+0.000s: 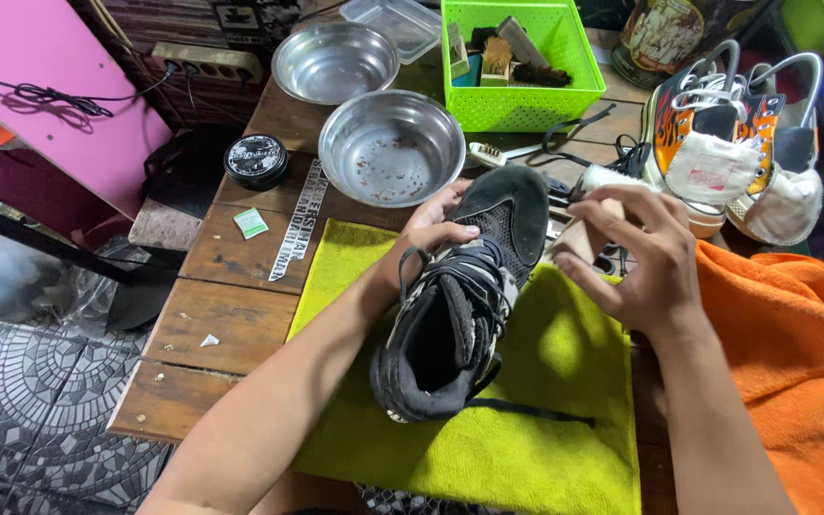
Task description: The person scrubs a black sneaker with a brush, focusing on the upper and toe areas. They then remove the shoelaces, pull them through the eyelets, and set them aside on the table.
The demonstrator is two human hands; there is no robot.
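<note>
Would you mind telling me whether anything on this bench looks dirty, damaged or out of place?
The nearer steel bowl holds brownish specks and residue, while the farther bowl looks clean. A torn paper scrap lies on the wooden table.

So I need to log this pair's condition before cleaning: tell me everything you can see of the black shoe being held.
The black shoe is a worn mesh sneaker with pale grey side panels and black laces, one trailing loose across the lime-green towel. It looks dusty and scuffed. It lies tilted, toe pointing away, opening toward the camera, heel resting on the towel. The left hand grips its side near the laces; the right hand holds a wooden brush beside the toe.
</note>
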